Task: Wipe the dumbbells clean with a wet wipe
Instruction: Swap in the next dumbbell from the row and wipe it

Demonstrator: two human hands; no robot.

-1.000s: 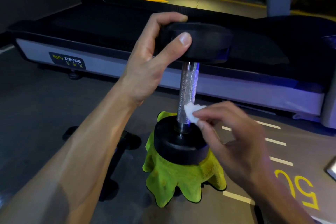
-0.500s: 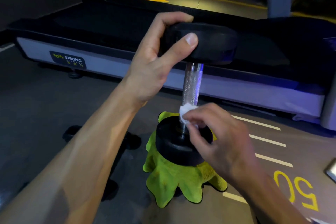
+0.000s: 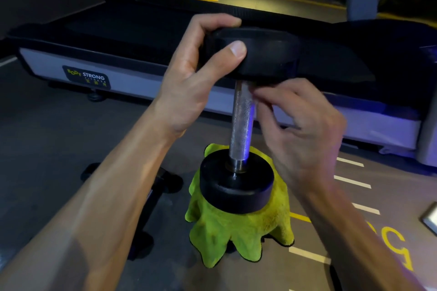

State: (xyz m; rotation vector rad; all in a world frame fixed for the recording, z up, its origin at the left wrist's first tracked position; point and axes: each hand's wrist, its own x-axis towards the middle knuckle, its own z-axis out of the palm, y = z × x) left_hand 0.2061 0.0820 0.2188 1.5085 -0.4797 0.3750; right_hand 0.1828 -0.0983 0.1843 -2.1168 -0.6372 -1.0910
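The dumbbell point(image 3: 241, 111) stands on end on a green cloth point(image 3: 236, 231) on the floor. The left hand point(image 3: 189, 82) clamps its top weight; the right hand point(image 3: 300, 130) pinches at the upper handle, wipe hidden. A loosened grip could topple it. A treadmill point(image 3: 142, 78) crowds behind; open floor lies rightward.

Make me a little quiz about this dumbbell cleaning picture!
1. True or false: the dumbbell stands upright on a green cloth.
2. Which hand grips the dumbbell's top weight? A) left hand B) right hand
3. Fill in: the right hand's fingertips are at the ___ end of the metal handle.

Key: 1 true; 2 A; 3 upper, just under the top weight.
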